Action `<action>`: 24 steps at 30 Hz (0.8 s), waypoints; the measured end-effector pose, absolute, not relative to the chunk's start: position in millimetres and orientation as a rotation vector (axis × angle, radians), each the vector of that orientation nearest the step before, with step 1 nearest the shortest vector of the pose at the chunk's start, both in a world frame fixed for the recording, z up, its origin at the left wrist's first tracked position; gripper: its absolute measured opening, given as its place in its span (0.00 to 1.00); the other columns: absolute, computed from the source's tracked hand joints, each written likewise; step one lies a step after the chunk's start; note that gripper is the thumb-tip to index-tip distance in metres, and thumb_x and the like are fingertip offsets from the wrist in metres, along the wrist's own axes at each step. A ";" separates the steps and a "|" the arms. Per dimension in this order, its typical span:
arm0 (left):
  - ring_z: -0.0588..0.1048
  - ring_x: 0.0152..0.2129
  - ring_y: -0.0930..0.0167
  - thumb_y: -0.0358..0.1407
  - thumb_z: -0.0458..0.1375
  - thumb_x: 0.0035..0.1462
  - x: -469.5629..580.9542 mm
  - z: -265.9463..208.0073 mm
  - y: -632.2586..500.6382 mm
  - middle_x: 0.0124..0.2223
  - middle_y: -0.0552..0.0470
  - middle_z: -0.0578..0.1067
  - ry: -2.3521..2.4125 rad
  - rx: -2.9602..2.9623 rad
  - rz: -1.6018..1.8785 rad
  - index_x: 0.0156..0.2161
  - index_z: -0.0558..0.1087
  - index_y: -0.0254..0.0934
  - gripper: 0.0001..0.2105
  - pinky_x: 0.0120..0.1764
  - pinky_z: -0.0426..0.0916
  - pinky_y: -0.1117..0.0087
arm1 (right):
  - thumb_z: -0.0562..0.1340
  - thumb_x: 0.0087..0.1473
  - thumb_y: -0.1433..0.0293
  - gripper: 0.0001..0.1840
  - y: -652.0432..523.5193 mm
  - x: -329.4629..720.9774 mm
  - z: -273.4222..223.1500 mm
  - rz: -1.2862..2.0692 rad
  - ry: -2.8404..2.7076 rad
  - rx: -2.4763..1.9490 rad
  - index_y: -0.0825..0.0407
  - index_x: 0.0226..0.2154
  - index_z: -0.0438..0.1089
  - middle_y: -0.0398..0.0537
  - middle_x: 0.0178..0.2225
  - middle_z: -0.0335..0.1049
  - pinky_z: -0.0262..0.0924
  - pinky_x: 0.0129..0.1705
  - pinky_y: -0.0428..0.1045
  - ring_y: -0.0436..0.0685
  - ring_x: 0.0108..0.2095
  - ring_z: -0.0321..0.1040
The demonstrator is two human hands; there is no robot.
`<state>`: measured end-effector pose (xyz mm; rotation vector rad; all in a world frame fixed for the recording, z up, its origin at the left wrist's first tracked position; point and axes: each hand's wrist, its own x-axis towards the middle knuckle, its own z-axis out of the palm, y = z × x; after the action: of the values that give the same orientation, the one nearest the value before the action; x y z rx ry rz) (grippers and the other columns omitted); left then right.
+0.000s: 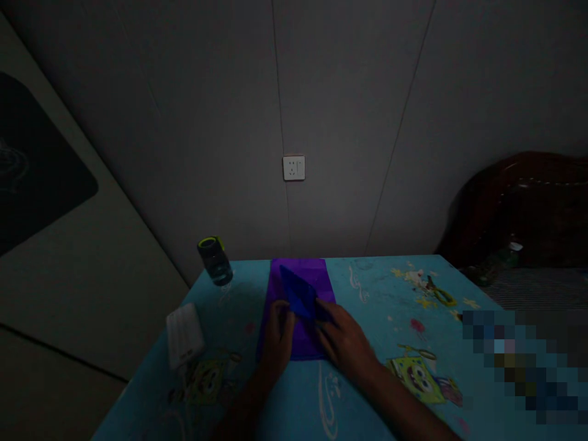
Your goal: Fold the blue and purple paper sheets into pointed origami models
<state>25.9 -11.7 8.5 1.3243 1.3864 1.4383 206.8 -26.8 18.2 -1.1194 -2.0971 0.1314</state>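
Note:
A folded blue sheet of paper [296,288] is held up at a slant above the middle of the table, one corner pointing to the upper left. My left hand [279,334] pinches its lower left edge between thumb and fingers. On the other side, my right hand [343,340] grips the right end of the paper, and the fingers hide part of it. Beneath both hands lies a flat purple sheet [301,350], partly covered by the blue paper and my fingers. The light is dim, so the fold lines are hard to make out.
The table [362,380] has a light blue cartoon-print cover. A dark bottle [217,263] stands at the back left, with a white power bank [184,335] and cable nearer. Yellow-handled scissors [443,296] lie at the right. Behind is a wall with a socket [294,168].

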 end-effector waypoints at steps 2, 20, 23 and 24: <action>0.74 0.34 0.68 0.43 0.56 0.55 21.9 6.7 -10.7 0.35 0.52 0.73 1.437 1.328 1.453 0.39 0.67 0.40 0.10 0.40 0.69 0.68 | 0.57 0.61 0.68 0.14 -34.8 198.6 12.9 0.164 -2.159 -1.080 0.51 0.46 0.74 0.60 0.61 0.60 0.61 0.57 0.62 0.66 0.59 0.61; 0.73 0.30 0.67 0.36 0.57 0.52 27.8 2.6 -16.2 0.30 0.53 0.72 1.602 1.662 1.213 0.36 0.68 0.39 0.07 0.34 0.66 0.67 | 0.55 0.62 0.63 0.12 -42.9 186.5 10.5 0.749 -1.724 -1.134 0.50 0.40 0.71 0.51 0.40 0.75 0.66 0.47 0.51 0.58 0.43 0.73; 0.74 0.31 0.67 0.34 0.57 0.50 27.8 -0.2 -15.1 0.31 0.53 0.73 1.608 1.671 1.206 0.35 0.66 0.40 0.05 0.36 0.67 0.67 | 0.56 0.62 0.63 0.12 -43.8 187.4 8.8 0.776 -1.693 -1.153 0.50 0.39 0.72 0.50 0.38 0.76 0.66 0.45 0.50 0.57 0.41 0.73; 0.75 0.32 0.67 0.33 0.57 0.49 27.9 -0.8 -15.1 0.31 0.53 0.73 1.612 1.676 1.205 0.35 0.66 0.40 0.06 0.36 0.67 0.67 | 0.56 0.62 0.63 0.12 -43.9 187.7 8.1 0.792 -1.680 -1.167 0.50 0.39 0.72 0.50 0.38 0.77 0.66 0.44 0.50 0.57 0.40 0.73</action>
<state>27.9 -15.1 -0.8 1.6761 1.6117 1.2053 187.7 -43.9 8.1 -1.1668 -1.6797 0.7924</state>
